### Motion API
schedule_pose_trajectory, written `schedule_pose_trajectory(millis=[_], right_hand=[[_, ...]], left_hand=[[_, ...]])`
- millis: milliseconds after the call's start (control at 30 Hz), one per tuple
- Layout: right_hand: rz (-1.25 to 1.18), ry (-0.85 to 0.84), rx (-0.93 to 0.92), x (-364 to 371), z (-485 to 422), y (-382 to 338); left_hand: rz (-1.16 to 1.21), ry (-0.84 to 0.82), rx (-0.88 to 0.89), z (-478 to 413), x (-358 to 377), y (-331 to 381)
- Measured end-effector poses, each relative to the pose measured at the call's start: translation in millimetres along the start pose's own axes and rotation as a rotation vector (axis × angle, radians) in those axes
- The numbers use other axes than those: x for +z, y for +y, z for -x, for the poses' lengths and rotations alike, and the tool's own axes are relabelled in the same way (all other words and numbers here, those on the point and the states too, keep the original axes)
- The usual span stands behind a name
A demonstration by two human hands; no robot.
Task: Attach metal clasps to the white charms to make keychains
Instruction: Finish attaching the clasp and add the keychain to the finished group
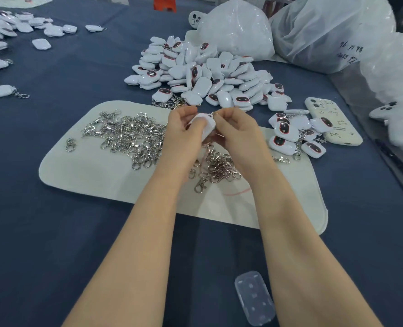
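The blue-covered tabletop (54, 232) is taken up at its far right corner by filled plastic bags (325, 31), presumably stock. A white felt mat (89, 180) is laid across its middle, seemingly so that small metal parts are kept from scattering. Unfitted white charms (203, 74) are heaped just beyond the mat's far edge, within reach. Loose metal clasps (127, 135) are spread over the mat's left half, and finished keychains (288, 135) are gathered at its far right corner, apart from both. Above the mat's middle, one white charm (207, 125) is gripped by the left hand (184, 135), steadied for fitting, while a clasp ring (214, 113) is pinched at the charm's top by the right hand (238, 135).
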State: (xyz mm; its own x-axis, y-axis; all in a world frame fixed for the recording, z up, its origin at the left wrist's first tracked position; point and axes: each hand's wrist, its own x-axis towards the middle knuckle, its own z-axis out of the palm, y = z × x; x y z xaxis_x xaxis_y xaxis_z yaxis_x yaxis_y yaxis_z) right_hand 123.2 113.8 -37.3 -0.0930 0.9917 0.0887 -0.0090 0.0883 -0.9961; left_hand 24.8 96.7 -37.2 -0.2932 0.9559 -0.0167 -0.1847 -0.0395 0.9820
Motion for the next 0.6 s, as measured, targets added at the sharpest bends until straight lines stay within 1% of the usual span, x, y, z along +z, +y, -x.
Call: schedule_pose_trajectory(millis=[67,133,200,267,333,433,533,600], right_hand=[[-0.083,0.005,0.001,-1.5,-0.5,0.7],[-0.09,0.056,-0.029,-2.9,-2.0,0.4],[-0.055,0.095,-0.058,-2.3,-3.3,0.2],[-0.036,0.1,-0.066,-0.6,-2.9,0.1],[-0.053,0.1,-0.07,0.7,-2.2,-0.1],[0.017,0.13,-0.103,-0.2,-1.5,-2.8],[0.234,0.151,-0.177,-3.6,-2.0,-3.3],[0.407,0.13,-0.231,-6.2,-2.4,-3.8]], left_hand=[[0.181,-0.05,-0.09,-1.5,0.1,1.0],[0.322,-0.082,-0.165,-2.5,-1.4,1.3],[0.404,-0.105,-0.25,-3.7,-5.2,1.6],[0.451,-0.123,-0.307,-4.7,-7.9,1.6],[0.434,-0.13,-0.315,-5.3,-8.8,1.8],[0.368,-0.155,-0.318,-3.6,-8.1,2.0],[0.323,-0.145,-0.283,-2.4,-7.7,2.3],[0.251,-0.099,-0.189,-1.5,-6.9,1.3]])
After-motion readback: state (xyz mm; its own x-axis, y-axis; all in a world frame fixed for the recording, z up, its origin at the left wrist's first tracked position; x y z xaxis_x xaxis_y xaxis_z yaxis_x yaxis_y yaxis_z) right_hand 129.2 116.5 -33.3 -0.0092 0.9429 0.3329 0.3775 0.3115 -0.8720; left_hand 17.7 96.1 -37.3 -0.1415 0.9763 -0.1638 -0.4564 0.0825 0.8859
